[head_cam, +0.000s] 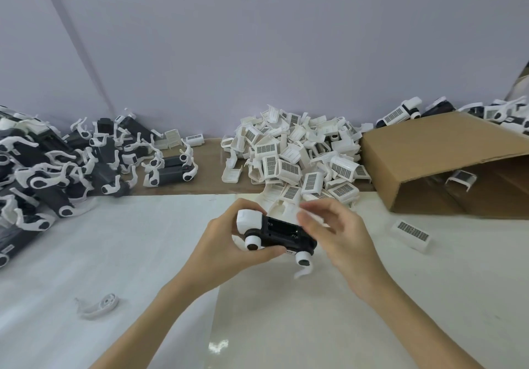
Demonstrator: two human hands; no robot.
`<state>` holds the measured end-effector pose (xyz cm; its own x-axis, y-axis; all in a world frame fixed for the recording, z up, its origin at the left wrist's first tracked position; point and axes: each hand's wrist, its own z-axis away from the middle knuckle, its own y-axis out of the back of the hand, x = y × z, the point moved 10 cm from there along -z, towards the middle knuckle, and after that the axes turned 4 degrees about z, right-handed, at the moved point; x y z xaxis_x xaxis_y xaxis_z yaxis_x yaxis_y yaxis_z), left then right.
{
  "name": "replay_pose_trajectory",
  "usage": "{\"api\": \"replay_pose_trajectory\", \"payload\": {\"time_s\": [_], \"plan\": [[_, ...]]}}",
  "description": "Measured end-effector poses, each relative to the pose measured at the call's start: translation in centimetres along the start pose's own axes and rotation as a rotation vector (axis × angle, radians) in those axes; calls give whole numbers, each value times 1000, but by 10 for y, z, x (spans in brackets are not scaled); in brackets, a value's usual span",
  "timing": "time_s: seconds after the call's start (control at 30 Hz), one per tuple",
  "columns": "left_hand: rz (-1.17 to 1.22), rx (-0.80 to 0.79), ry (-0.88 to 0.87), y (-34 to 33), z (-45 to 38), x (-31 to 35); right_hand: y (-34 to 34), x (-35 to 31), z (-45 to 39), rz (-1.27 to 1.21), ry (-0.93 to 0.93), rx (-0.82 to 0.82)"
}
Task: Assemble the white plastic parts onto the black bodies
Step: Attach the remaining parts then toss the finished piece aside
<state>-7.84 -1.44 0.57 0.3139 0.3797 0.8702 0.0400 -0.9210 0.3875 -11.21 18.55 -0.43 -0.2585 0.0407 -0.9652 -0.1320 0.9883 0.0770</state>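
Note:
My left hand (226, 242) grips a black body (282, 235) above the table's middle. The body carries a white cab piece (248, 221) at its left end and white wheel arches (303, 260) below. My right hand (337, 231) is at the body's right end, blurred, with fingers loosely bent over it. Whether those fingers hold a white part I cannot tell. A heap of white grille covers (294, 156) lies just behind my hands.
Black bodies with white arches (57, 165) are piled at the left. An open cardboard box (446, 162) lies on its side at the right, finished pieces (400, 113) behind it. A loose cover (410, 234) and a loose wheel arch (98, 305) lie on the white sheet (114, 254).

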Motion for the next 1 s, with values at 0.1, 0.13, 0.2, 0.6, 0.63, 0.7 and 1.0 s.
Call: {"api": "replay_pose_trajectory", "payload": {"time_s": [0.1,0.13,0.2,0.6,0.63,0.7,1.0], "plan": [[-10,-19,-10,-2,0,0,-21,1,8,213,83,-79],[-16,-19,-5,-2,0,0,-23,0,10,255,113,-93],[-8,-4,16,-1,0,-2,-26,-6,13,320,184,-119],[84,45,98,4,-1,-16,-39,-28,25,668,512,-190],[93,43,111,2,-1,-18,-40,-28,24,744,525,-167],[156,21,138,-2,-1,-20,-37,-27,22,846,536,-94],[-104,12,-74,-6,-2,-1,-26,-29,18,803,531,-8]]}}
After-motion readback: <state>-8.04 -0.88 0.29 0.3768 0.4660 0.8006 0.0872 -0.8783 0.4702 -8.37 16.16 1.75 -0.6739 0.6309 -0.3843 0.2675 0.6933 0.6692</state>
